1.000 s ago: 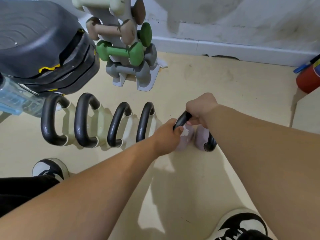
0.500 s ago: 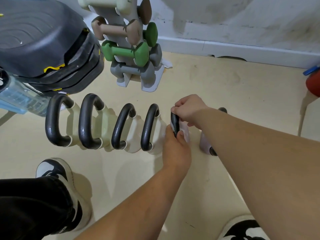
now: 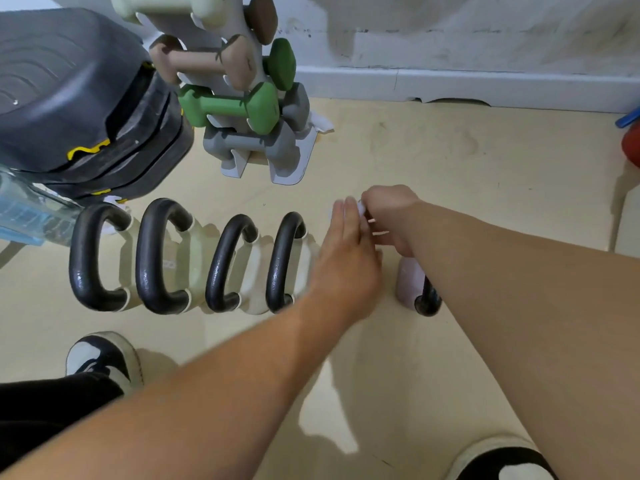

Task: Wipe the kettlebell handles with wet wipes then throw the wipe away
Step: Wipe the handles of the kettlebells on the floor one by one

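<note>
My right hand [image 3: 388, 216] pinches the small white wet wipe [image 3: 361, 206], limp and slippery; my left hand [image 3: 346, 258], fingers straight, hovers at its 8 o'clock.

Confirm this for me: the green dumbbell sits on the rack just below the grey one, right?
Not quite. The head view shows the green dumbbell on the rack just above the grey dumbbell, not below it. The grey one sits at the bottom.

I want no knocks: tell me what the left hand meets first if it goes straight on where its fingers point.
Probably the wet wipe pinched in the right hand, just past the left hand fingers. Depth is blurred, so contact may already exist.
</note>
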A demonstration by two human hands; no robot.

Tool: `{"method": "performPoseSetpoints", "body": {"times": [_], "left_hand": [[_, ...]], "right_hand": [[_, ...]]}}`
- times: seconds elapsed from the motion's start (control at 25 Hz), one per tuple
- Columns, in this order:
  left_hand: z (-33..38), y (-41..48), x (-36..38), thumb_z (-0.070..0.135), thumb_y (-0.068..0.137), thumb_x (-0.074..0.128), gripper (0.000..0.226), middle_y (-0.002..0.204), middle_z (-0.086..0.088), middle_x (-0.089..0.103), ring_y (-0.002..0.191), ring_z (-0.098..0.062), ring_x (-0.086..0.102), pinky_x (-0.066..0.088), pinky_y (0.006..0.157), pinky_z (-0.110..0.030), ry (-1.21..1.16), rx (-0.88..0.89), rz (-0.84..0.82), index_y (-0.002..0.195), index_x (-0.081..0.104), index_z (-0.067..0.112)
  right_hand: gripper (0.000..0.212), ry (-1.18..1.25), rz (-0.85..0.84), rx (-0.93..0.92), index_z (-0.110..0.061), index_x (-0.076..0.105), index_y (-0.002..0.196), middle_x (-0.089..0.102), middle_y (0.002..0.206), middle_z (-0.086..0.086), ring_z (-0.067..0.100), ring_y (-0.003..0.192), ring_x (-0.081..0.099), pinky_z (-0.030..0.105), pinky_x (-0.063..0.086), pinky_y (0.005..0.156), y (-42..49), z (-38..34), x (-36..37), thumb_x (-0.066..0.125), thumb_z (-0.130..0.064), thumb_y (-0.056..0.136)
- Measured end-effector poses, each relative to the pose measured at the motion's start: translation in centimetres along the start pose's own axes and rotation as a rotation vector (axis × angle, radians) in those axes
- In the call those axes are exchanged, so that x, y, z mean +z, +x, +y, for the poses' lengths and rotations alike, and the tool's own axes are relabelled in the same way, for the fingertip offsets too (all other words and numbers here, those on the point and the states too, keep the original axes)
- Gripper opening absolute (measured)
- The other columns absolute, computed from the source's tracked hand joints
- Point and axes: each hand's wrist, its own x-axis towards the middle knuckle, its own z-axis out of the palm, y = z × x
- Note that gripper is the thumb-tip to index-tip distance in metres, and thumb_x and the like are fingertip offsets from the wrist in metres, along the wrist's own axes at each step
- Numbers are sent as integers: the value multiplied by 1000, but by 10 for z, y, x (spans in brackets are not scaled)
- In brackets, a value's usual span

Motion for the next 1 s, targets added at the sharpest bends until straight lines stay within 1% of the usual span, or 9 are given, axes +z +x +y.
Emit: {"method": "performPoseSetpoints", "body": {"times": [0.08, 0.16, 0.28, 0.36, 0.52, 0.6, 0.72, 0.84, 1.0], "left_hand": [[-8, 35, -28, 14, 100, 31, 45, 153, -19, 39, 145, -35, 21, 9, 125, -40, -35, 24, -180, 139, 54, 6], [-11, 45, -35, 13, 101, 32, 39, 144, -15, 46, 140, -30, 28, 18, 120, -35, -75, 18, -240, 129, 59, 8], [-2, -7, -14, 13, 97, 39, 49, 153, -29, 37, 149, -44, 21, 13, 124, -48, 11, 100, -45, 142, 47, -5], [4, -52, 11, 2, 94, 42, 52, 156, -32, 34, 152, -44, 21, 18, 125, -49, -217, 143, 161, 144, 43, -13], [10, -95, 22, 1, 97, 52, 47, 157, -28, 36, 153, -40, 21, 23, 123, -52, -310, 225, 188, 142, 48, -13], [1, -69, 11, 10, 99, 50, 45, 153, -28, 43, 149, -40, 31, 24, 122, -50, -242, 217, 111, 139, 54, -9], [-9, 0, -27, 15, 94, 44, 28, 114, -11, 66, 113, -30, 49, 34, 100, -32, -94, 152, -83, 99, 71, 10], [-17, 44, -48, 15, 99, 40, 27, 84, -1, 53, 95, -27, 56, 35, 72, -28, -122, 91, -208, 75, 54, 13], [-10, -5, -33, 8, 91, 56, 18, 85, -16, 65, 93, -37, 59, 39, 83, -33, -158, 166, 11, 77, 67, 3]], "right_hand": [[12, 95, 41, -11, -12, 50, 78, 59, 108, 13, 30, 95, 60, 44, 54, 97, 1, -3, -4, 47, -14, 89], [11, 162, 57, 9, -14, 49, 79, 55, 104, 9, 29, 89, 56, 40, 54, 91, 1, -2, -8, 48, -19, 89], [18, 157, -18, 55, -14, 58, 92, 58, 87, 11, 28, 73, 54, 32, 52, 73, -3, 5, -8, 43, -20, 85], [10, 149, -95, 68, -20, 49, 92, 45, 88, 13, 27, 76, 43, 29, 41, 63, -7, 7, -4, 40, -20, 88], [37, 85, -107, 50, -9, 65, 100, 66, 98, 10, 27, 92, 61, 40, 50, 91, -4, 12, -6, 38, -34, 95], [46, 78, -82, 46, -8, 66, 108, 70, 103, 10, 26, 92, 64, 41, 51, 93, -1, 11, -9, 37, -40, 94], [42, 168, -14, 51, -7, 63, 98, 66, 88, 10, 29, 74, 56, 35, 49, 77, -2, 9, -9, 38, -40, 88], [35, 191, 26, 40, -14, 59, 91, 55, 69, 6, 25, 71, 46, 35, 40, 71, -7, 9, -9, 36, -39, 84], [33, 231, -51, 90, -16, 53, 101, 52, 94, 8, 27, 84, 45, 35, 40, 79, -10, 10, -12, 33, -41, 92]]}}
